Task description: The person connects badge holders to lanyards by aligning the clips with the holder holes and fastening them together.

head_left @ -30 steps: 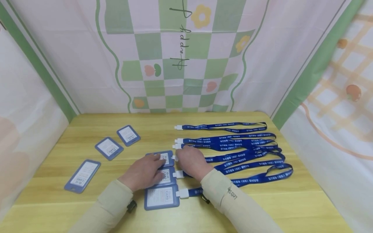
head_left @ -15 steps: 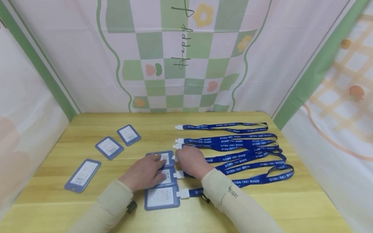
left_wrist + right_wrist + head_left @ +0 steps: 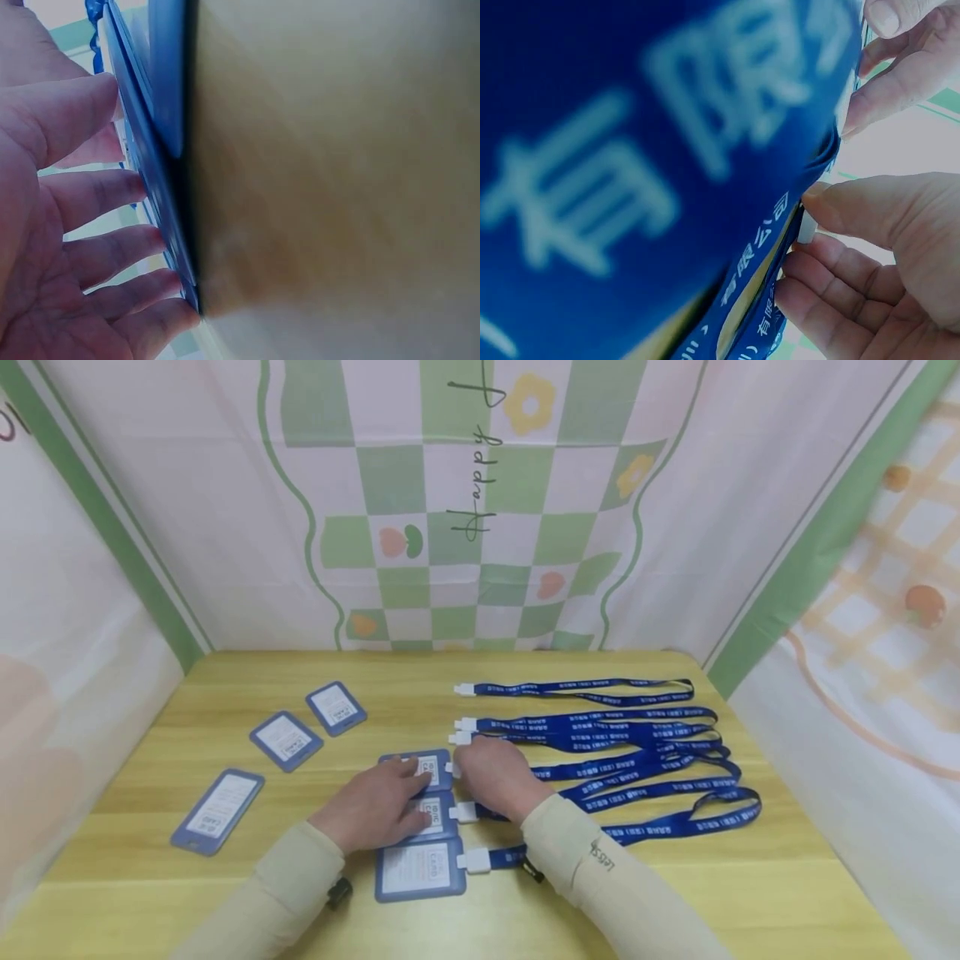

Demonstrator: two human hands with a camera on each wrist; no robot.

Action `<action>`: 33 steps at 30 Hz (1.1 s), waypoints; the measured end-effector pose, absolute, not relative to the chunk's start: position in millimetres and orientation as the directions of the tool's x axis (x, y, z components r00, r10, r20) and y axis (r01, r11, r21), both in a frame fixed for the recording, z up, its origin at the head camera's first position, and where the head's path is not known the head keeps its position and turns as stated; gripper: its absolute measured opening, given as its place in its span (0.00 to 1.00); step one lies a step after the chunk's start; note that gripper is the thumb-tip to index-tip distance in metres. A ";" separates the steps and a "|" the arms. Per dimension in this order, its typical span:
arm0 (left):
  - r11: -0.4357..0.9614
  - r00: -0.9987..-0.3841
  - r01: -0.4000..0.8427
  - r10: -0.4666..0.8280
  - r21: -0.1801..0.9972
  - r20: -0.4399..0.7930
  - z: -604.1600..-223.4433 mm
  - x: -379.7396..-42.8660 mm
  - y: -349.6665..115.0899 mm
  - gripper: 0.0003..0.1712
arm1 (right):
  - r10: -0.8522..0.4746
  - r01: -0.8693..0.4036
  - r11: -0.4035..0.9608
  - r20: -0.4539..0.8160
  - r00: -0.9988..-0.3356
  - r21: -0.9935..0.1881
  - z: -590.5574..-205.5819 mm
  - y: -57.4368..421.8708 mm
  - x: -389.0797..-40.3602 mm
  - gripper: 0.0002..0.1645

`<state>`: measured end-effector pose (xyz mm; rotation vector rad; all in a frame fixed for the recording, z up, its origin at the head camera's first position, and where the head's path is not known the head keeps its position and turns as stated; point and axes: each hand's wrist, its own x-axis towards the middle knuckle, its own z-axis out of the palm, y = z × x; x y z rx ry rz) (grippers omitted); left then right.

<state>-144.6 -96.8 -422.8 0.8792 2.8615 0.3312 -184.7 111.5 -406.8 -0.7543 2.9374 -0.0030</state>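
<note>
Left hand (image 3: 375,802): fingers spread, touching the row's far blue card (image 3: 437,765) | right hand (image 3: 498,777): pinching white clip (image 3: 807,228) | card on surface (image 3: 465,931), nine o'clock from right hand, long way nine-to-three | left hand nearer

I get head view bright, pale sheen on near side of table (image 3: 487,927); wrist views dimmer, closest lanyard (image 3: 585,127) blurred.
</note>
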 end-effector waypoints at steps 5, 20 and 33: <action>0.811 -0.823 0.533 0.563 0.242 -0.072 -421.1 -144.4 -96.4 0.37 | -0.498 -0.498 0.867 -0.092 -0.862 -0.023 -409.3 113.2 -187.8 0.07; 0.817 -0.823 0.520 0.557 0.250 -0.109 -420.0 -143.9 -95.7 0.38 | -0.525 -0.521 0.851 -0.070 -0.848 -0.069 -410.3 118.3 -188.2 0.08; 0.781 -0.793 0.579 0.606 0.232 -0.063 -422.6 -139.2 -94.6 0.38 | -0.528 -0.524 0.850 -0.104 -0.843 -0.063 -410.0 123.4 -182.6 0.08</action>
